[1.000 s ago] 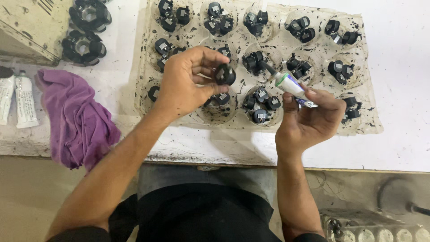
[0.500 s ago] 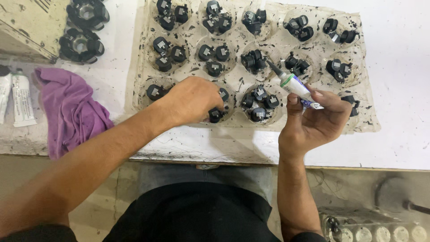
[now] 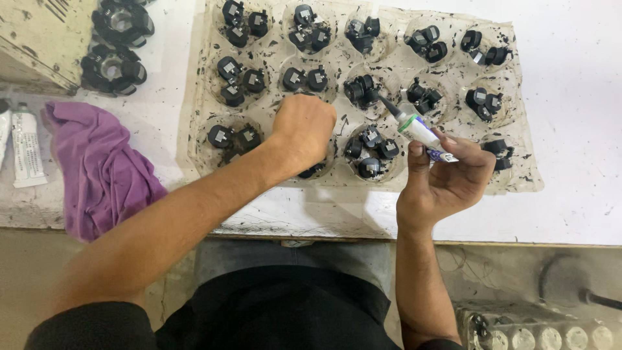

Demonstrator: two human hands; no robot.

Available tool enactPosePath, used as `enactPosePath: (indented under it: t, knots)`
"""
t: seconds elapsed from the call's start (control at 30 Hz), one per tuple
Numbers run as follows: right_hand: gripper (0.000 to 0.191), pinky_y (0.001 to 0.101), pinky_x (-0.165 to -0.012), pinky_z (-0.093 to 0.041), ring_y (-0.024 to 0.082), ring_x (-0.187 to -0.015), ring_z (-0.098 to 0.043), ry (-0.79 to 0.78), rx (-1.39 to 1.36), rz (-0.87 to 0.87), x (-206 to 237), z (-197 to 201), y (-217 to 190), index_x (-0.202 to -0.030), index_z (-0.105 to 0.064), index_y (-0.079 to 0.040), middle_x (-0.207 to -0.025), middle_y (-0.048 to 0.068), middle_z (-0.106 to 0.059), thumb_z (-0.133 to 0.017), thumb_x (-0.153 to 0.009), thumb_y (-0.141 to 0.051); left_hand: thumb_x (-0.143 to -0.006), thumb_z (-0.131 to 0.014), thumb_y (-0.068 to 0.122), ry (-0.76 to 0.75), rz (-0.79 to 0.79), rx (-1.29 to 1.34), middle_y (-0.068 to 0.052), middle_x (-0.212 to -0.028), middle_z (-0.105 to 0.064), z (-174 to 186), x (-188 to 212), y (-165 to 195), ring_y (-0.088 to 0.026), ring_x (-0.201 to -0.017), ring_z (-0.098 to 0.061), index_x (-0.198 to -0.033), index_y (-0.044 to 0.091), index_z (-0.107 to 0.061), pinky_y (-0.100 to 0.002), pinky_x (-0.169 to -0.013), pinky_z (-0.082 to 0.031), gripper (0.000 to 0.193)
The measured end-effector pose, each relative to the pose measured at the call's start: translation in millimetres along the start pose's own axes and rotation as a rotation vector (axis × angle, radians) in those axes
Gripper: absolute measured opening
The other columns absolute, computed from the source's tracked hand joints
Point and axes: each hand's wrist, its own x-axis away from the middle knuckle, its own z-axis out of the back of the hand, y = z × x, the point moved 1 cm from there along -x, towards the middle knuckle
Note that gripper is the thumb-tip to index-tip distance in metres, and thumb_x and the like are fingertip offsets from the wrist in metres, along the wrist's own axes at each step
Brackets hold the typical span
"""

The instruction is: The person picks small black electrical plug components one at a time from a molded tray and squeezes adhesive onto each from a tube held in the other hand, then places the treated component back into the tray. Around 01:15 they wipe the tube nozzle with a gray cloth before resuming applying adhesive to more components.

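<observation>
A clear plastic tray [image 3: 526, 185] with round cups, smeared with black, lies on the white table and holds several small black parts [image 3: 369, 139]. My left hand [image 3: 303, 129] rests knuckles-up over a cup in the near row, its fingers curled down out of sight. A black part [image 3: 314, 170] peeks out just below that hand. My right hand [image 3: 447, 180] hovers at the tray's near right and grips a small white tube [image 3: 418, 129] with a green band. The tube's dark nozzle points up and left over the tray.
A purple cloth [image 3: 97, 168] lies crumpled at the left, with two white tubes [image 3: 26, 146] beside it. Larger black round assemblies [image 3: 113, 65] sit at the far left next to a beige box [image 3: 32, 39]. A bin of small round parts [image 3: 538, 334] stands below the table edge.
My left hand held a black part up above the tray and has come down onto a near-row cup. My right hand has kept the tube in nearly the same spot.
</observation>
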Motion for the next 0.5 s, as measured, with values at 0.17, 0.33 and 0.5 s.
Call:
enactPosePath:
  t: [0.17,0.33,0.5]
  knots:
    - [0.035,0.0289,-0.098,-0.061,0.016,-0.111,-0.068,0.039,-0.044,-0.038,2.2,8.1,4.4,-0.121,-0.050,-0.005,-0.115,0.008,-0.059,-0.078,-0.104,0.010,-0.063,-0.094,0.026,0.089,-0.021,0.168,-0.016,-0.091,-0.074,14.4,3.3,-11.0,-0.033,-0.083,-0.073,-0.079,0.010,-0.079,-0.043,-0.071,-0.060,0.027]
    - [0.033,0.0296,-0.090,-0.062,0.017,-0.104,-0.068,0.109,-0.118,-0.089,-2.6,11.0,9.4,-0.120,-0.051,-0.005,-0.117,0.009,-0.061,-0.078,-0.106,0.010,-0.079,-0.090,0.017,0.381,-0.143,0.960,-0.007,-0.105,-0.074,43.3,13.5,-43.0,-0.017,-0.094,-0.074,-0.103,0.008,-0.077,-0.032,-0.076,-0.067,0.028]
    - [0.031,0.0339,-0.081,-0.064,0.020,-0.094,-0.070,0.087,-0.310,-0.256,-12.2,-4.1,12.4,-0.122,-0.054,-0.005,-0.111,0.009,-0.063,-0.074,-0.104,0.010,-0.085,-0.075,0.000,0.276,0.186,1.856,-0.008,-0.098,-0.072,22.2,23.7,-58.1,-0.017,-0.086,-0.077,-0.118,0.005,-0.074,-0.028,-0.074,-0.070,0.033]
